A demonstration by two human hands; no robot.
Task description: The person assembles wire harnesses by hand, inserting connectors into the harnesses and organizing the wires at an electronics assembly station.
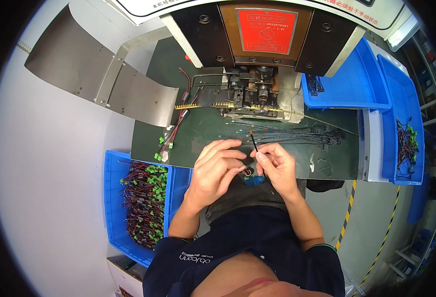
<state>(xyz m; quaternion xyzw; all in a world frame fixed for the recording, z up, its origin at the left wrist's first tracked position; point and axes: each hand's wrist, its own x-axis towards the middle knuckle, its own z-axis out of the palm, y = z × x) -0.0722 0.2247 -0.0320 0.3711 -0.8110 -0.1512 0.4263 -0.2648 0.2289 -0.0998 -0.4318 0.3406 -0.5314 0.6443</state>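
Over the near edge of the worktop (205,126), the right hand (272,166) is pinching a thin black cable (254,142), thumb and index finger clamped on its sheath, its free end pointing toward the far edge. Just beside it, the left hand (221,166) is hovering with bent fingers; I cannot tell whether its grip is holding anything. Off the near left corner, a blue bin (110,193) is holding heaped red-and-black leads with green connectors (146,208). Farther in, black wires (321,136) are lying across the worktop's middle and right, very near the cable's end, so a low sweep of the hand could be tangling or scattering them. Toward the left edge, loose leads (171,136) are lying near a yellowish terminal strip (185,106), where one could be snagging if nudged. Along the far edge, a crimping press (260,91) is standing; a loose pinch could be letting the cable twist out of line there, and fingers straying under the tooling could be getting crushed.
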